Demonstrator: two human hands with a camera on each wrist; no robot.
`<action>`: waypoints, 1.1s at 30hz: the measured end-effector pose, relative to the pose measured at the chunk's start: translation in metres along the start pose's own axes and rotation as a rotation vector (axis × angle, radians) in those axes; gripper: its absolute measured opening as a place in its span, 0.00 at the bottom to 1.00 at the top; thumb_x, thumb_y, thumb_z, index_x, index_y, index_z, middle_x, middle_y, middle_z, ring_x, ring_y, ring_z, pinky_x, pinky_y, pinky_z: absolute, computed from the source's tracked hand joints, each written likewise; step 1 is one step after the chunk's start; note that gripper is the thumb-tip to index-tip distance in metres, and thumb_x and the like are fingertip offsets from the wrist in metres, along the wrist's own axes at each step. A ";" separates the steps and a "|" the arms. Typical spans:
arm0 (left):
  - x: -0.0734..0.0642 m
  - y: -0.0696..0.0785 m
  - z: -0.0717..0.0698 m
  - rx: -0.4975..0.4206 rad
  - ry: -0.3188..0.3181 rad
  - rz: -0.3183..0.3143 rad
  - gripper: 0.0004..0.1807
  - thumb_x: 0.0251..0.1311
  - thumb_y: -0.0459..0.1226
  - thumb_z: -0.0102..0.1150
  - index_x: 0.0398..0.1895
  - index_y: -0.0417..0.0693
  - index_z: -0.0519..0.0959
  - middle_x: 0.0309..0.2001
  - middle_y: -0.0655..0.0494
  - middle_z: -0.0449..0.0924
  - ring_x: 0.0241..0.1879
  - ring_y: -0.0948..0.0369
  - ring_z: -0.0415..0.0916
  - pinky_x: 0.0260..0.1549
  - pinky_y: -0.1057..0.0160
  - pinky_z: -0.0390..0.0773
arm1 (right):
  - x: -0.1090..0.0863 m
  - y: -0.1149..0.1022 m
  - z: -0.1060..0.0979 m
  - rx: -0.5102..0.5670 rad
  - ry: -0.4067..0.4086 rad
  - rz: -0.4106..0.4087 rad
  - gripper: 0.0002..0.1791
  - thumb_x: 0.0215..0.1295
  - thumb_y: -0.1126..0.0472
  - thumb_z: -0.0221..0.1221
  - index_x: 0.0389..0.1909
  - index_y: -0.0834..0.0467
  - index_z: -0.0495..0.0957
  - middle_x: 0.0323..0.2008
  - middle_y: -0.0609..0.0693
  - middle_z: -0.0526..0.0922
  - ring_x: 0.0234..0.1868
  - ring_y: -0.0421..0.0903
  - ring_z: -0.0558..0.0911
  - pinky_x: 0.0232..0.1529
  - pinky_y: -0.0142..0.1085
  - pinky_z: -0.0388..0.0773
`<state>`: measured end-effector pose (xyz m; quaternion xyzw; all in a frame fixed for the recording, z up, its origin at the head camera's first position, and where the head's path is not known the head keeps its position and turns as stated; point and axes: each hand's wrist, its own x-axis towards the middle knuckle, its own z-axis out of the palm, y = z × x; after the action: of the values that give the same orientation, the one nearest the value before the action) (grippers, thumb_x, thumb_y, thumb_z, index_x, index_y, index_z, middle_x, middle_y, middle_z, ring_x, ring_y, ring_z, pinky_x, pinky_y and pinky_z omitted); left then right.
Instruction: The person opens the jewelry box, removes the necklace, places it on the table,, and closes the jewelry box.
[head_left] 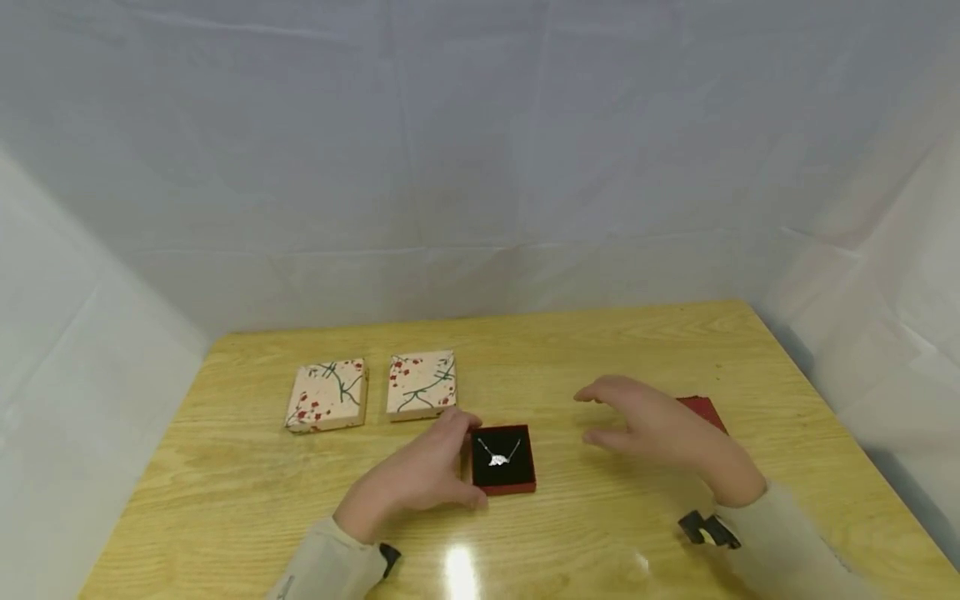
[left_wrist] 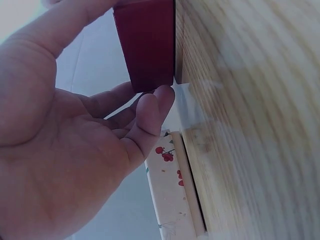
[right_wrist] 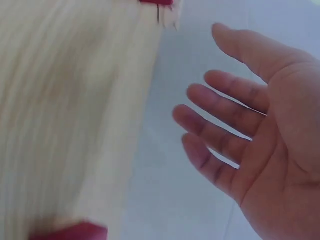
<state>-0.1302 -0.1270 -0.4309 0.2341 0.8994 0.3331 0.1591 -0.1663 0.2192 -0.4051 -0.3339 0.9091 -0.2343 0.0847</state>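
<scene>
An open red jewelry box (head_left: 535, 479) with a black lining sits on the table, and a silver necklace (head_left: 498, 460) with a pendant lies in it. My left hand (head_left: 420, 471) grips this box from its left side, thumb at the near edge and fingers at the far edge. In the left wrist view the red wall of the box (left_wrist: 147, 47) shows between thumb and fingertips. To the right, my right hand (head_left: 645, 421) is held over the table with fingers parted, holding nothing. Behind it a flat red piece (head_left: 703, 410) is partly hidden.
Two cream boxes with red blossoms and green branches, a left one (head_left: 327, 396) and a right one (head_left: 422, 385), stand at the back left of the wooden table (head_left: 600, 542). White sheeting (head_left: 480, 167) hangs behind the table and along both sides.
</scene>
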 end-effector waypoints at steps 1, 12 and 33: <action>0.000 0.000 0.000 0.001 0.003 0.002 0.55 0.46 0.47 0.87 0.73 0.34 0.66 0.61 0.45 0.71 0.63 0.47 0.74 0.69 0.43 0.73 | 0.004 -0.003 0.004 -0.012 0.008 -0.017 0.26 0.73 0.50 0.68 0.66 0.59 0.79 0.62 0.51 0.81 0.63 0.54 0.80 0.61 0.53 0.81; 0.000 -0.002 0.001 -0.002 0.028 0.023 0.50 0.46 0.45 0.86 0.69 0.34 0.69 0.60 0.45 0.72 0.60 0.49 0.75 0.66 0.44 0.76 | 0.040 -0.029 0.047 -0.181 0.117 -0.196 0.15 0.68 0.54 0.72 0.51 0.56 0.86 0.54 0.51 0.84 0.58 0.52 0.81 0.61 0.48 0.82; 0.003 -0.004 0.003 0.023 0.016 0.040 0.46 0.48 0.43 0.86 0.67 0.35 0.70 0.58 0.47 0.73 0.55 0.54 0.76 0.61 0.47 0.79 | 0.058 -0.062 0.073 -0.492 0.056 -0.039 0.09 0.65 0.53 0.69 0.37 0.54 0.88 0.51 0.49 0.84 0.50 0.49 0.80 0.49 0.47 0.83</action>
<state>-0.1328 -0.1262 -0.4361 0.2514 0.8994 0.3279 0.1425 -0.1531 0.1131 -0.4393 -0.3554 0.9341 -0.0168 -0.0288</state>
